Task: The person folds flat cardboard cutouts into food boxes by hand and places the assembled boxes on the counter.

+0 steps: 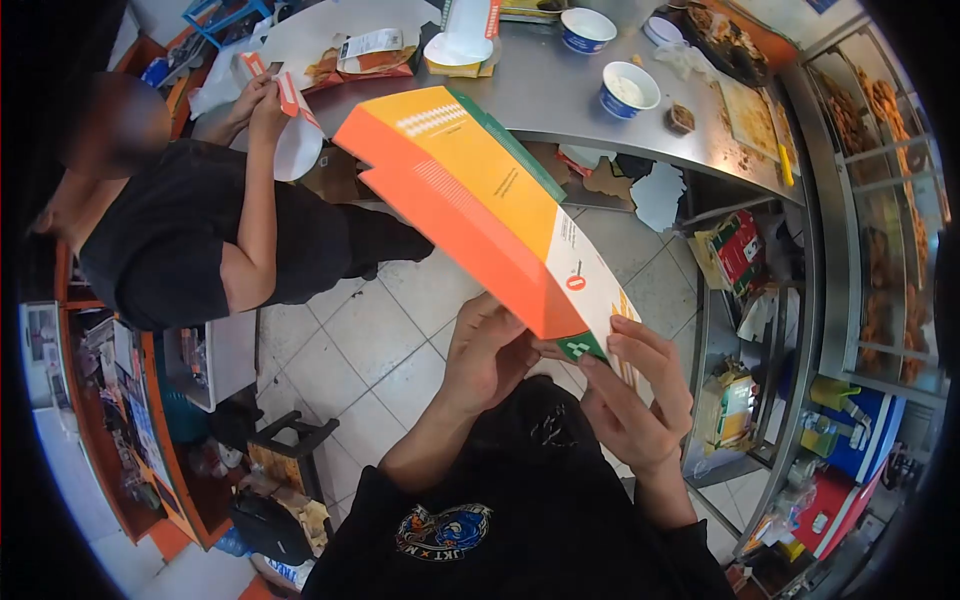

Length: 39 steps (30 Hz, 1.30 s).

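Working the near end of a printed carton (490, 200) appears to be the step in hand, judged from the fingers gathered at its green end flap (579, 347). Next move calls, in my estimate, for a steady grip on that corner while the panels are brought into line, without creasing the board. Right hand (645, 395): nearly closed, fingers pinching the carton's near edge beside the flap. Left hand (478, 360): half curled at the carton's near end, some fingers hidden behind it; cannot tell whether it grips or only supports. Carton is held aloft over the tiled floor (385, 340), slanting away from both hands, its far end up and left toward the steel table (545, 100).
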Each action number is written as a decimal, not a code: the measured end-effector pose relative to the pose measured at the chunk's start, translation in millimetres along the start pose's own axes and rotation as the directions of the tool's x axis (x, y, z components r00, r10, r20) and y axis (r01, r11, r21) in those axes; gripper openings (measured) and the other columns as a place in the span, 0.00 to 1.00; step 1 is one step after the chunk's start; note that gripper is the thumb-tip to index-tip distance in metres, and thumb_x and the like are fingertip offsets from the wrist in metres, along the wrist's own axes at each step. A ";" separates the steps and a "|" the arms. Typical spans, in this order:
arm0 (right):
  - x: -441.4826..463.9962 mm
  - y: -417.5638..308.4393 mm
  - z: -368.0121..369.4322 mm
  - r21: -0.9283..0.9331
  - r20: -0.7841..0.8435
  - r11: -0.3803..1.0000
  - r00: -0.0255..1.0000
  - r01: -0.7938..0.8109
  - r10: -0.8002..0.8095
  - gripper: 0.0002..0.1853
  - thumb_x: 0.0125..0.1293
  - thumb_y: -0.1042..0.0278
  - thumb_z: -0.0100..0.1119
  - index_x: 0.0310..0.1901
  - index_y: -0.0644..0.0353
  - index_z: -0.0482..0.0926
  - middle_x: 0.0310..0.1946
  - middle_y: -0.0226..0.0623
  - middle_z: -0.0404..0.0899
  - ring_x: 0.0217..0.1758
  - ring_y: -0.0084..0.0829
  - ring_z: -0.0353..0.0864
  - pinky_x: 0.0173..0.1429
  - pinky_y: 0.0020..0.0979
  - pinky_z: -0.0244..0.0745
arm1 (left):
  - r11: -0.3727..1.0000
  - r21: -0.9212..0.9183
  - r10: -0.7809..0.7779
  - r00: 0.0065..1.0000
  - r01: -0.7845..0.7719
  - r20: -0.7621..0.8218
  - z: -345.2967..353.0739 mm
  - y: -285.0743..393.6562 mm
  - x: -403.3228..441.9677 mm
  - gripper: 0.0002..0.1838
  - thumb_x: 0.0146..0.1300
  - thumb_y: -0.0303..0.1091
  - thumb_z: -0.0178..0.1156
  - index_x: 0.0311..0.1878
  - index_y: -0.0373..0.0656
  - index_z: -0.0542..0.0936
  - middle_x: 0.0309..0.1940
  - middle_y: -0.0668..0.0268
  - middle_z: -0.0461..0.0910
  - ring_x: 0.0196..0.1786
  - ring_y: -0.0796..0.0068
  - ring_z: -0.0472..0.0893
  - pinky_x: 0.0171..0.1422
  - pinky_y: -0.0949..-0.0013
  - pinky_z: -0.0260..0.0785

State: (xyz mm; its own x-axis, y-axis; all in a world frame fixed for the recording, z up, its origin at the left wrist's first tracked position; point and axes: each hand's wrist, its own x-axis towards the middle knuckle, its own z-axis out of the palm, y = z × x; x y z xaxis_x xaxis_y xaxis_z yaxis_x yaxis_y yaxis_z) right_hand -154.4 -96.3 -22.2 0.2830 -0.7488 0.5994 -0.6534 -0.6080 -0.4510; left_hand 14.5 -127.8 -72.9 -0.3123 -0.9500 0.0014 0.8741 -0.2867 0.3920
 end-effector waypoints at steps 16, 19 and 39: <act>-16.3 90.6 80.9 -0.054 0.407 0.622 0.552 -0.781 0.728 0.18 0.52 0.77 0.68 0.46 0.64 0.79 0.44 0.45 0.80 0.43 0.33 0.82 0.48 0.32 0.76 | 0.788 0.390 -0.338 0.863 0.478 -0.374 -131.3 -12.5 52.7 0.15 0.72 0.39 0.50 0.50 0.36 0.75 0.48 0.59 0.79 0.55 0.70 0.78 0.55 0.63 0.76; -35.4 131.4 115.8 0.138 0.405 0.465 0.479 -0.874 0.779 0.16 0.56 0.75 0.67 0.47 0.67 0.78 0.44 0.42 0.81 0.46 0.29 0.80 0.48 0.29 0.75 | 0.806 0.361 -0.271 0.835 0.470 -0.479 -167.1 5.0 30.1 0.14 0.71 0.38 0.52 0.50 0.37 0.76 0.47 0.59 0.79 0.54 0.70 0.79 0.55 0.64 0.76; -7.2 518.6 692.7 0.400 0.300 0.464 0.591 -0.790 0.749 0.20 0.70 0.59 0.52 0.53 0.68 0.72 0.51 0.41 0.75 0.53 0.34 0.73 0.59 0.31 0.66 | 0.289 -0.124 0.190 -0.184 0.949 -0.964 -483.9 -212.1 -61.4 0.48 0.42 0.54 0.73 0.68 0.52 0.64 0.56 0.50 0.70 0.57 0.44 0.73 0.59 0.49 0.69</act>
State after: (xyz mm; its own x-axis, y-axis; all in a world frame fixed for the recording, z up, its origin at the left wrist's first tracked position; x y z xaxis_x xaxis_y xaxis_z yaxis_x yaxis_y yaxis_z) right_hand -8.9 -589.1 -718.5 -0.1116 -0.9771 -0.1814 -0.2465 0.2040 -0.9474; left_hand 28.3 -68.6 -601.3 0.5823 0.0011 -0.8129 0.0022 -1.0000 0.0002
